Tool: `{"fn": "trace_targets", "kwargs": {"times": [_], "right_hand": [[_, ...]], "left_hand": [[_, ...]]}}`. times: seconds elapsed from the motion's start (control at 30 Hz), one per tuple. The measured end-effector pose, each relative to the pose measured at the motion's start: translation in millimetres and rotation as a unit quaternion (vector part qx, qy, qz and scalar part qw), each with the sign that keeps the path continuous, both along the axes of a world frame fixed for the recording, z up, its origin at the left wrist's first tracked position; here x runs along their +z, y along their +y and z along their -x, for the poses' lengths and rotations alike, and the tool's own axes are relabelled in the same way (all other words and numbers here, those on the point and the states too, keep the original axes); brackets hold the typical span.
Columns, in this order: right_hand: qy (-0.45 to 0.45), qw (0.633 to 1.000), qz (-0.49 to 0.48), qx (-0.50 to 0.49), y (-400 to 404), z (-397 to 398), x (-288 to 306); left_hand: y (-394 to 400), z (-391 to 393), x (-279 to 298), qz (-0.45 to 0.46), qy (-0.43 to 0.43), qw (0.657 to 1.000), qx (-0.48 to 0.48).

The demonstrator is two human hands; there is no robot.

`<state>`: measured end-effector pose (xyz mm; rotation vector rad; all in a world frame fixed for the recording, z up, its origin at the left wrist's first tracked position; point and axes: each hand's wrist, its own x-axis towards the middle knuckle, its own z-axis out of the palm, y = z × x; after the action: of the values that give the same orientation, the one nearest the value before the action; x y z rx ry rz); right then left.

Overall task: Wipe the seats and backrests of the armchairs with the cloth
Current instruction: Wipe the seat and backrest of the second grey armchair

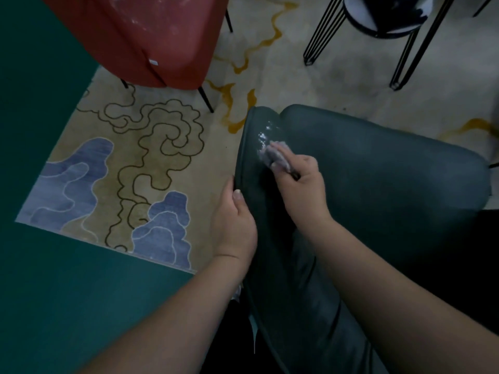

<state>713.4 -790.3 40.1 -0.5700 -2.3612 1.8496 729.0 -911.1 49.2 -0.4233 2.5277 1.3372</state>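
A dark green armchair (378,179) fills the lower right of the head view, seen from above. My right hand (299,182) grips a small pale purple cloth (272,155) and presses it on the chair's left armrest, just below a wet shiny patch (266,133). My left hand (233,220) holds the outer edge of the same armrest, thumb on top and fingers curled round the side. A red armchair (140,33) stands at the upper left, its surface marked with pale smears.
A patterned rug (129,168) with blue and ochre shapes covers the floor between the chairs. Teal flooring (54,292) borders it on the left and bottom. A round black stool with thin wire legs (383,20) stands at the top right.
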Motion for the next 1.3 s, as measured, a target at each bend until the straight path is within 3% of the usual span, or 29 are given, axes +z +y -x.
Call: {"fn": "trace_targets", "kwargs": {"times": [0.13,0.3,0.43,0.63,0.97,1.03,1.13,1.3], "right_hand": [[0.015,0.97,0.223,-0.093,20,6,-6],[-0.021,0.937,0.307,-0.166,38,43,-26],[-0.037,0.959,0.244,-0.136,40,89,-38],[-0.034,0.995,0.094,-0.01,39,112,-42],[0.035,0.984,-0.063,0.161,26,55,-17],[0.028,0.987,-0.038,0.155,30,51,-19],[-0.005,0.998,0.024,0.057,36,72,-20],[-0.037,0.998,0.0,0.044,27,96,-25]], "left_hand": [[1,-4,-10,0.069,0.028,0.997,-0.032],[6,-3,-9,0.123,0.042,0.989,-0.072],[7,-3,-11,0.146,0.045,0.986,-0.073],[8,-2,-13,0.15,0.044,0.985,-0.068],[9,-3,-8,0.157,0.044,0.984,-0.069],[9,-2,-8,0.154,0.039,0.985,-0.067],[10,-3,-7,0.153,0.035,0.986,-0.064],[9,-3,-9,0.15,0.041,0.986,-0.06]]}}
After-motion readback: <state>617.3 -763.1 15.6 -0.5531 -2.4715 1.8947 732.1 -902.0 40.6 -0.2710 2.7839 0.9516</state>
